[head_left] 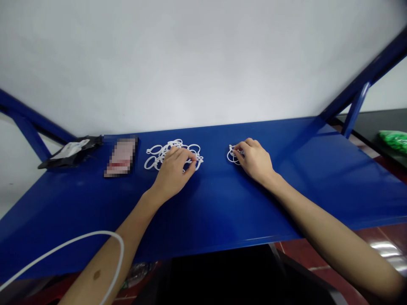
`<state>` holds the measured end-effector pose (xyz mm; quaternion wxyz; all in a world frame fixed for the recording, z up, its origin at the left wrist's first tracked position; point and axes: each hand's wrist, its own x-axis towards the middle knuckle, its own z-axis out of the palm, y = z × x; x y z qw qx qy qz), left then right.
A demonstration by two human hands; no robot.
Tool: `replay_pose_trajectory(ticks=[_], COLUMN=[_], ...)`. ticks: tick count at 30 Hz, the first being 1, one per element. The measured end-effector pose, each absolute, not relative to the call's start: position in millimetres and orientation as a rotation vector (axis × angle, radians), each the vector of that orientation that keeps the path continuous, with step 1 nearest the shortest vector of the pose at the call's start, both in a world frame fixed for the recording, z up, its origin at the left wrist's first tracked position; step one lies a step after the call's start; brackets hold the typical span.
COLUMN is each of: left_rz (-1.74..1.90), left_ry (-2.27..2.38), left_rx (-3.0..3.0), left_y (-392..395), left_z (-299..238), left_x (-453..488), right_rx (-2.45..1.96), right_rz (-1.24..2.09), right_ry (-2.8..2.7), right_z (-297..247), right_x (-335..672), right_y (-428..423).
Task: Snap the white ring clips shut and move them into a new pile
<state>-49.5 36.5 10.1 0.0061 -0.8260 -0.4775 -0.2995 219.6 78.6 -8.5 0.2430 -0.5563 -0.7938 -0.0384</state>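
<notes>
A loose pile of thin white plastic rings, each with a small knob, lies on the blue table. My left hand is over the right part of this pile, thumb and fingertips pinched at a white ring near its right edge. Farther right, a smaller group of the same white rings rests on the table. There my right hand has its thumb and forefinger closed on a ring, with the other fingers curled. Both hands partly cover the rings beneath them.
Left of the pile lies a blurred flat rectangular thing, and beyond it a black plastic packet with a white label. A white cable loops across my left forearm. Blue metal braces rise at both ends before a pale wall.
</notes>
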Motion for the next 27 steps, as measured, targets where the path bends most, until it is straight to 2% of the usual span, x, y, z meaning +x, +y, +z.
replay_pose_trajectory(ticks=[7,14,20,24,27], left_rz=[-0.787,-0.629,-1.337,-1.876,-2.074], left_ry=[-1.47,-1.391,-1.682,-1.817,-1.854], left_rx=[-2.596,-2.65,-2.88,-3.097,-3.167], left_y=[35,32,27,25,24], left_z=[2,-3,9,11,11], left_x=[-45,-33,-28,-28,-26], right_rx=[-1.511,-1.204,-0.863,-0.854,-0.862], right_rz=[-0.126,-0.007,0.425,0.731,0.9], right_ry=[-2.152,-2.215,-2.232,-2.056,-1.911], right_z=[-6,5,8,7,4], right_x=[216,202,190,187,185], right_y=[75,60,47,44,42])
